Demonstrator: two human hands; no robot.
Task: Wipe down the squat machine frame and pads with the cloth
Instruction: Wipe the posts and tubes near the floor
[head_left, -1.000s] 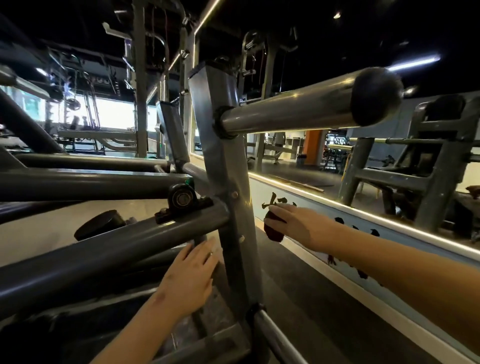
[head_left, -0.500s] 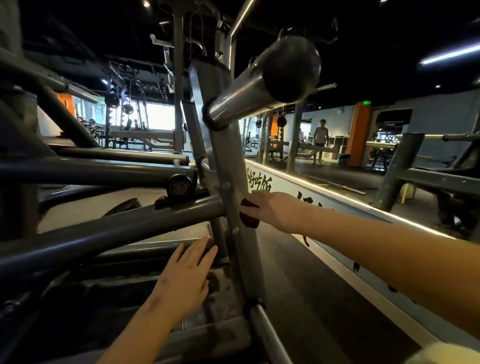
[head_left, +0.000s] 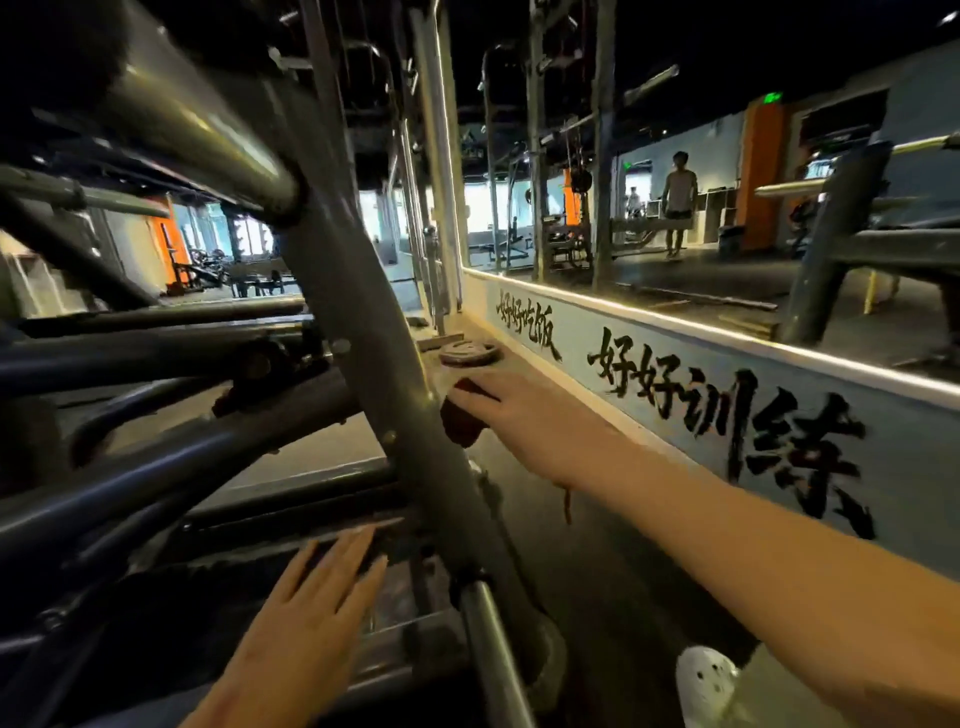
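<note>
Grips a dark red cloth in the right hand, touching the slanted grey post; rests the left hand flat, fingers straight, on the machine's base.

Dark, matte gym floor, bordered by the low pale-blue wall with black brush lettering. Resting on it: the grey steel tube frame of the squat machine, a round grey metal weight plate lying flat near the wall's base, and my white perforated shoe at lower right.
</note>
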